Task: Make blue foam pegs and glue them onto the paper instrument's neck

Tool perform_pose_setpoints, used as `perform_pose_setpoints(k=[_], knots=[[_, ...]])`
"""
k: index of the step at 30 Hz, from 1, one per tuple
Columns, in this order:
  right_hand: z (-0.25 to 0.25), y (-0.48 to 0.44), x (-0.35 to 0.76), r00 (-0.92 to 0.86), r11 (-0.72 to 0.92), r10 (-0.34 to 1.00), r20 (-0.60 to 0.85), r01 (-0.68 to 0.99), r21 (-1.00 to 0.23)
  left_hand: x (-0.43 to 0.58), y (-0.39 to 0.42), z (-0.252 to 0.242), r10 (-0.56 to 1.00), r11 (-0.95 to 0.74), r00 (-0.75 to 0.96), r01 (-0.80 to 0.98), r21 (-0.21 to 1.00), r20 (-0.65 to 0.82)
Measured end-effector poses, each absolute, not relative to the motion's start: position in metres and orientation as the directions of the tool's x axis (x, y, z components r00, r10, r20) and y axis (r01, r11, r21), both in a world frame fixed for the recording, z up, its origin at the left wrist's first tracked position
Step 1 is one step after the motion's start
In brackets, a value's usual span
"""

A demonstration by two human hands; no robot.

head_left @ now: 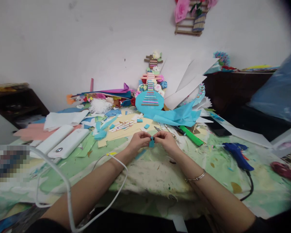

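Above the middle of the table, my left hand (pixel 141 140) and my right hand (pixel 165 140) meet with their fingertips pinched on a small piece of blue paper (pixel 151 143). Its lower part hangs below the fingers; the rest is hidden by them. Just beyond my hands lie small blue pieces (pixel 146 126) and several patterned paper sticks (pixel 122 125) on pale yellow card. Further back, against the wall, stands a blue lute-shaped paper craft (pixel 150 102) decorated with paper flowers. Scissors (pixel 157 128) lie partly hidden behind my right hand.
A blue glue gun (pixel 237 155) with a black cord lies at right, near a phone (pixel 214 126) and a green cutter-like tool (pixel 191 136). White power banks (pixel 69 143) sit at left. A white cable (pixel 69 191) loops across my left forearm. Blue crepe paper (pixel 177 115) lies behind.
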State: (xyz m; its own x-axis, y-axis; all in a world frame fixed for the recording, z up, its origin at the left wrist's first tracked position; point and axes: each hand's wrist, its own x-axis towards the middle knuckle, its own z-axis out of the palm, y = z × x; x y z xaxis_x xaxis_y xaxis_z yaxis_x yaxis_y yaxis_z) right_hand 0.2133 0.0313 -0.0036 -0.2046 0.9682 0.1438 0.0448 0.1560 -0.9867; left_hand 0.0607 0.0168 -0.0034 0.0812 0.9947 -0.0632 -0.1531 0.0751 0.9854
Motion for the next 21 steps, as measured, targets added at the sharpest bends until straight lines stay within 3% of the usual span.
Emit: perform_pose_setpoints(k=[10,21], knots=[[-0.0067,0.0311,0.2108,-0.229,0.111,0.967,0.113,-0.02,-0.994,0.0594,0.0192,-0.0062,0.987,0.114,0.132,-0.167,0.979,-0.092],[-0.0046,0.0248,0.2082,-0.271,0.023,0.963,0.018,0.015,-1.0,0.0666,0.0114,-0.0028,0.994,0.048,0.107,-0.148,0.988,-0.032]])
